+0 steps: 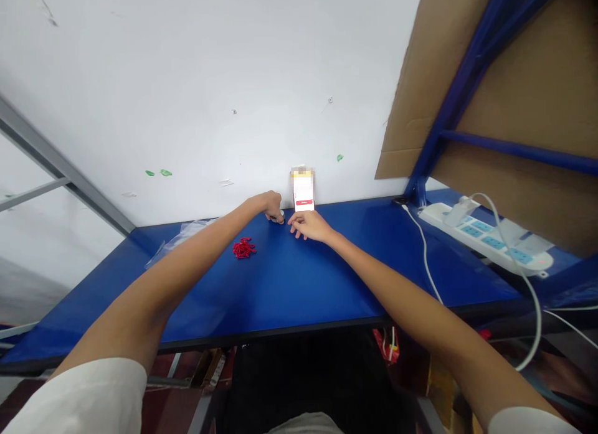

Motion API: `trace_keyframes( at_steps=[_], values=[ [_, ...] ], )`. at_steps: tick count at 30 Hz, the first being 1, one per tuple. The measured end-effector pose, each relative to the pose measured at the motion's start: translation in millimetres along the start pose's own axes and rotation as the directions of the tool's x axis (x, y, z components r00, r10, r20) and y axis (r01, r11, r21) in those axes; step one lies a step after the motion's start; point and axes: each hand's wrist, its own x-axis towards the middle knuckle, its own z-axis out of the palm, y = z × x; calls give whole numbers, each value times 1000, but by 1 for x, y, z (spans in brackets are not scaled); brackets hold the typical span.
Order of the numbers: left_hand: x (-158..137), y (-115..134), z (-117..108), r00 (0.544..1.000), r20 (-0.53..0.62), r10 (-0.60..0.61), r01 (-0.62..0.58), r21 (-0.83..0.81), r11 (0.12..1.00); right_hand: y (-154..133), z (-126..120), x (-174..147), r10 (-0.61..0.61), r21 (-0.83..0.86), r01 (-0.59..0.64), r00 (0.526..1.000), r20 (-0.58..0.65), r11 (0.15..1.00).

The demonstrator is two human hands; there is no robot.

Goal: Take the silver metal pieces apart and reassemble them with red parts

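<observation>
Now, a small pale object [281, 214] sits at the table's back, left hand [271, 205] curled over it; whether it's gripped, I can't tell. Right hand [309, 225], fingers half-open, nothing visible held, before the lit phone [304, 193]; red pieces [243, 248] lie nearer, left, on the blue table [299, 297].

At the back edge of the counter [327, 284], the left hand [271, 203] partly hides a small pale item [281, 215], its kind unclear; the phone [303, 190] has a blurred upper screen. Near the back left corner, the left forearm [205, 250] partly hides clear plastic [177, 236].
</observation>
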Motion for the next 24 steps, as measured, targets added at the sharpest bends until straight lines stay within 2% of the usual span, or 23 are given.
trace_keyframes(
  at_steps=[5, 17, 24],
  values=[
    [3, -3, 4, 1000, 5, -12, 13, -58, 998, 1, 0, 0, -3, 14, 3, 1000, 2, 1000],
    [17, -9, 11, 1000, 21, -21, 22, -33, 999, -5, 0, -3, 32, -1, -32, 999, 2, 1000],
    [16, -11, 12, 1000, 26, -16, 18, -90, 996, -5, -1, -4, 28, -7, -28, 999, 18, 1000]
  ],
)
